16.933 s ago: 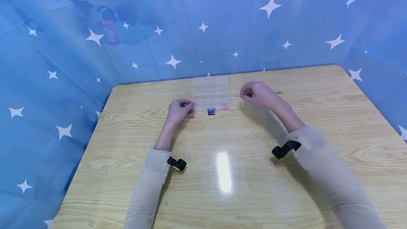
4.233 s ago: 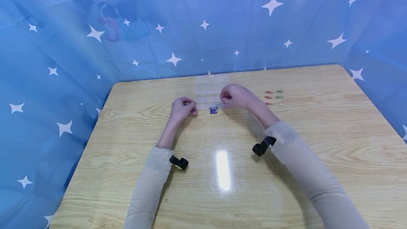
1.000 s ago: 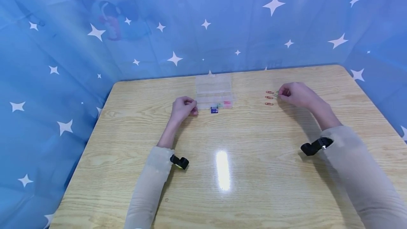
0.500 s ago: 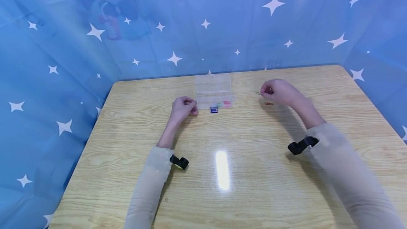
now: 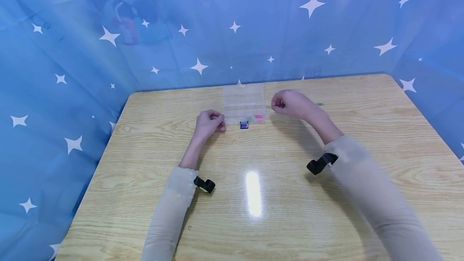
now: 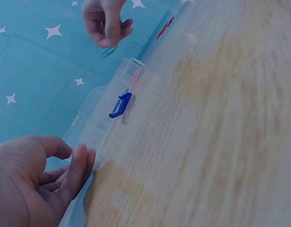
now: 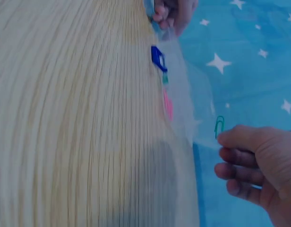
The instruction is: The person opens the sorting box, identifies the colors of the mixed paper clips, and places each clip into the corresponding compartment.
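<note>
The right hand (image 5: 291, 104) pinches a green paper clip (image 7: 219, 124) between thumb and fingertips, just past the right end of a clear plastic box (image 5: 239, 112). The box stands with its lid (image 5: 243, 94) raised at the back and has a blue latch (image 5: 244, 125) at its front. Pink paper clips (image 5: 259, 117) lie in its front right compartment, with green clips (image 5: 249, 120) beside them. At the box's left end, the left hand (image 5: 209, 124) grips the edge with thumb and curled fingers.
Another green clip (image 5: 320, 104) lies on the wooden table (image 5: 290, 196) behind the right forearm. Red clips (image 6: 165, 27) also lie there, hidden by the right hand in the head view. A blue star-patterned cloth (image 5: 232, 19) hangs at the back edge.
Over the last second the right hand has picked up a green clip at the right and carried it left to the box. Green clips joined the pink ones since the earliest frame. Left hand stays.
</note>
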The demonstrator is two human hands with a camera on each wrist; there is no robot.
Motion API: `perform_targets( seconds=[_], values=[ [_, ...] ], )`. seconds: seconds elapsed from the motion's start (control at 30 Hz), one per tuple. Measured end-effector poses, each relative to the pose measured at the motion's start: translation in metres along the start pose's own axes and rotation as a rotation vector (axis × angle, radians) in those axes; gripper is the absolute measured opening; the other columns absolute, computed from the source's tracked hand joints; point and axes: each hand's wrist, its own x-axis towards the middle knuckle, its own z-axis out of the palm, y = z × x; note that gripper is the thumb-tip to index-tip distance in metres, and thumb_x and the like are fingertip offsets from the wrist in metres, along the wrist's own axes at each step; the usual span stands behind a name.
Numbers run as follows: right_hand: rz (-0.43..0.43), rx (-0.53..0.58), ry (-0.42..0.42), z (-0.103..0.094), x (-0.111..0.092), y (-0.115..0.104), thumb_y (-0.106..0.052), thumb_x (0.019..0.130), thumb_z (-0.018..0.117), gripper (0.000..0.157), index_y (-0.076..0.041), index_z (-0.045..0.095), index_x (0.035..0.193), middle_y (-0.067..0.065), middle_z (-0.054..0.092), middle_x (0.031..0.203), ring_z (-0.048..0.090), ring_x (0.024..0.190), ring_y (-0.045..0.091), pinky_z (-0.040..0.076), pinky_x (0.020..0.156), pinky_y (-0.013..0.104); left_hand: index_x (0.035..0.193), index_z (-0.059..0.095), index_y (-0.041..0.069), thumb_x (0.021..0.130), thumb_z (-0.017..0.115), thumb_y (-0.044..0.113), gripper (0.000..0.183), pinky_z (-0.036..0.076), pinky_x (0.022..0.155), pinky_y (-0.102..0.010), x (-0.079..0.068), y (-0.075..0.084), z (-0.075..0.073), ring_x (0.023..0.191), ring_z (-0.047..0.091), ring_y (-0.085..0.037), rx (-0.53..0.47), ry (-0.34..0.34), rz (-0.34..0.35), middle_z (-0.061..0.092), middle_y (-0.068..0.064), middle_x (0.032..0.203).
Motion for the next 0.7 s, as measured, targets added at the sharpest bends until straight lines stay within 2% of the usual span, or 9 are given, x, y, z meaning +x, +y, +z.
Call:
perform_targets(
  seconds=[0.37,0.7],
  values=[
    [-0.072,0.028,-0.063,0.019,0.025,-0.028,-0.009,0.086,0.057,0.007,-0.009,0.064,0.084,-0.001,0.06,0.076,0.053,0.066,0.013,0.045,0.06,0.028,0.096,0.061,-0.002,0.089,0.057,0.013,0.017,0.057,0.06,-0.032,0.0,0.0,0.0,0.061,0.066,-0.025,-0.009,-0.009,-0.001,0.065,-0.017,0.076],
    [-0.029,-0.009,-0.071,0.031,0.034,-0.037,-0.007,0.085,0.053,0.012,-0.01,0.065,0.084,-0.001,0.059,0.076,0.052,0.064,0.013,0.044,0.06,0.028,0.097,0.061,-0.003,0.089,0.058,0.012,0.017,0.057,0.06,-0.032,0.001,-0.002,0.0,0.06,0.066,-0.024,-0.009,-0.004,0.003,0.065,-0.016,0.075]
  ],
)
